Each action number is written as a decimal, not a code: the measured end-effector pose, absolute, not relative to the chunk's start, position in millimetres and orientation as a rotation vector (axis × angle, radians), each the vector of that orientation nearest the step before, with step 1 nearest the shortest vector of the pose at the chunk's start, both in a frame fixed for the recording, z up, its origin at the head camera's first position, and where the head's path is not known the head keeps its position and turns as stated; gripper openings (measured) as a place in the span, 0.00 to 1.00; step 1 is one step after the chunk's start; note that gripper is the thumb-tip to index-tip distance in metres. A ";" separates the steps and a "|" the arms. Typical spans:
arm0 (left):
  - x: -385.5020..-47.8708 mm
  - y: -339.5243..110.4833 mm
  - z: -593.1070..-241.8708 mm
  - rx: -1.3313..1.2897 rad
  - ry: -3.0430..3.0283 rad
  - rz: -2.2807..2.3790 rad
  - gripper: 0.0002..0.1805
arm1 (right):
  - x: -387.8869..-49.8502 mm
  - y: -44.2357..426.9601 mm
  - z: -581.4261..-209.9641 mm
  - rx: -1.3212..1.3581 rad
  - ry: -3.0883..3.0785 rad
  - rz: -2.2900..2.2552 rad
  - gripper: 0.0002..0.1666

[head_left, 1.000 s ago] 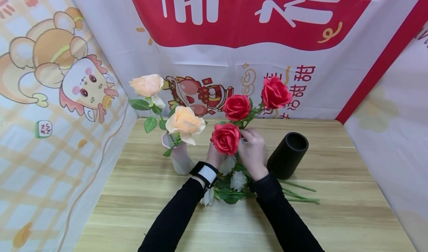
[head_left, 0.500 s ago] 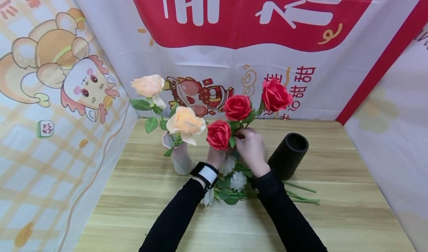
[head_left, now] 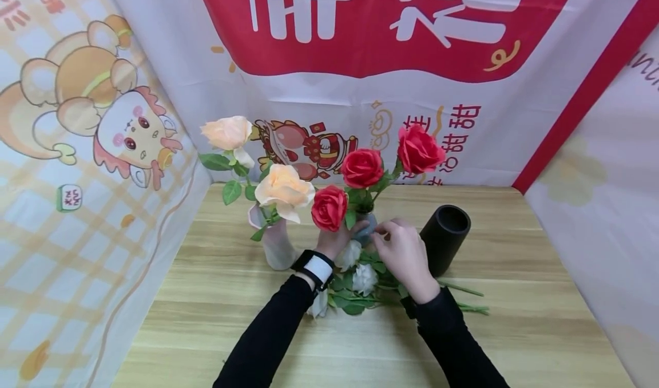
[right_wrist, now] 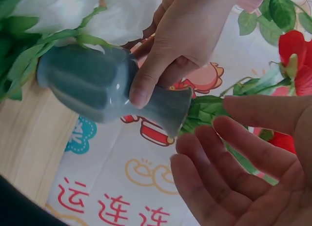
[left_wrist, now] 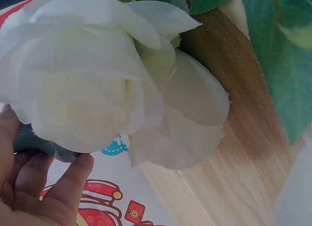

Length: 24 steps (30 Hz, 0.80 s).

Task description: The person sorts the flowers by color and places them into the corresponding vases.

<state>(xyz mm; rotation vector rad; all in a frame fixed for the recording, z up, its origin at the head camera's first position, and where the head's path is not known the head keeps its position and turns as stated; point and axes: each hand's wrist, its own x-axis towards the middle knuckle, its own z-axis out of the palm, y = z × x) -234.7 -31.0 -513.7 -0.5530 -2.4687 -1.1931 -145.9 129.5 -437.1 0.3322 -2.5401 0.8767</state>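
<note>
So your left hand (right_wrist: 187, 33) has the glossy blue-grey ceramic-looking vase (right_wrist: 92, 84) by its narrow neck, thumb on one side and fingers curled around. Your right hand (right_wrist: 243, 172) isn't gripping anything: its fingers are loosely bent and a bit apart, just beside the vase's mouth, though I can't tell if they're brushing the green leaves (right_wrist: 204, 109) there. Three full-petalled red roses (head_left: 362, 168) sit above that vase, one leaning left, one leaning right. The soft-petalled white roses (head_left: 365, 279) lie on your side of the vase, on the pale wood-grain table (head_left: 257, 336). Left of the vase you've got a slim pinkish-white vase (head_left: 280, 248) with two big peach roses (head_left: 285, 189), and right of it a matte black cylinder vase (head_left: 441, 245).
</note>
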 end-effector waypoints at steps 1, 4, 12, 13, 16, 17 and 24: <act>-234.4 -31.2 -513.8 -0.551 -2.458 -1.185 0.40 | -141.3 131.0 -437.2 0.341 -2.558 0.863 0.02; -232.8 -32.4 -512.8 -0.544 -2.437 -1.169 0.43 | -129.3 134.8 -438.8 0.370 -2.604 0.827 0.02; -232.7 -33.9 -511.5 -0.541 -2.475 -1.286 0.47 | -104.3 146.0 -453.0 0.352 -2.788 0.787 0.04; -232.9 -34.1 -511.5 -0.547 -2.479 -1.308 0.47 | -102.7 147.8 -455.7 0.351 -2.809 0.781 0.03; -233.5 -34.0 -512.5 -0.602 -2.464 -1.321 0.47 | -99.8 154.2 -464.5 0.341 -2.844 0.755 0.04; -232.9 -33.9 -513.5 -0.628 -2.462 -1.296 0.47 | -99.1 156.7 -467.2 0.335 -2.850 0.740 0.04; -209.3 -29.9 -516.1 -0.583 -2.572 -1.160 0.39 | -93.1 174.7 -482.0 0.344 -2.892 0.660 0.03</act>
